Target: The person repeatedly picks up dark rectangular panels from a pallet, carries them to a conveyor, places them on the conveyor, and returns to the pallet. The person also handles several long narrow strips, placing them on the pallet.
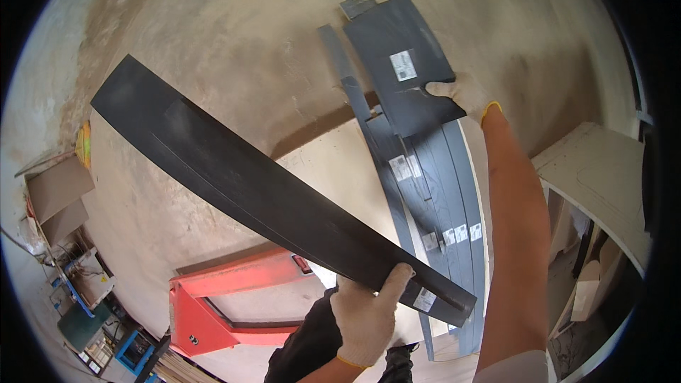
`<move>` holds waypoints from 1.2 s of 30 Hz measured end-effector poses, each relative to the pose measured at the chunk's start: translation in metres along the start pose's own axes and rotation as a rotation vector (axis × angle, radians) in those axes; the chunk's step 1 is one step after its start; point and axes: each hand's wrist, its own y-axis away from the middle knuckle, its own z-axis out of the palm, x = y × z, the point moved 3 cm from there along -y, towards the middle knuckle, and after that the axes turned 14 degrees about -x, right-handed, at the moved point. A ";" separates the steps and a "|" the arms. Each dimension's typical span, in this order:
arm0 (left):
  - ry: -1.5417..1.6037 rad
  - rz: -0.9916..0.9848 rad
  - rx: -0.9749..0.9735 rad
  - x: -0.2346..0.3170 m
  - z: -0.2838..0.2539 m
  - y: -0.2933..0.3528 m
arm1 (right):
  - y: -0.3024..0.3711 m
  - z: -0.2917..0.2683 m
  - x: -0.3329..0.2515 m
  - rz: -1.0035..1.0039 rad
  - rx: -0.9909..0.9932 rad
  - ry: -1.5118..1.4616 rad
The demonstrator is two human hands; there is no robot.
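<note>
My left hand (367,315), in a white knitted glove, is closed on the near end of a long dark board (262,181), thumb on top. The board slants up to the far left, and a white label shows near my thumb. My right hand (462,93), gloved with a yellow cuff, grips the edge of a wider dark panel (397,35) bearing a white label. This panel is above the far part of a stack of long dark grey boards (454,184), several of them labelled. Whether the panel touches the stack, I cannot tell.
Pale sheet boarding (340,170) lies beside and under the stack. A red metal frame (234,298) stands at the lower left. On the right is a pale bench (599,170) with pieces stored beneath. Cardboard (60,191) and equipment line the left edge.
</note>
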 end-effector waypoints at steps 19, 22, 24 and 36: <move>-0.265 0.312 -0.002 -0.143 0.029 0.028 | 0.684 0.078 0.076 0.157 0.762 0.093; 0.116 0.373 -0.104 -0.180 0.033 0.047 | 0.828 0.124 0.087 0.192 0.767 -0.220; 0.103 0.416 -0.059 -0.200 0.035 0.078 | 0.932 0.157 0.088 0.140 0.880 -0.447; -0.117 0.536 0.011 -0.296 0.031 0.348 | 1.362 0.027 0.371 0.051 1.108 0.649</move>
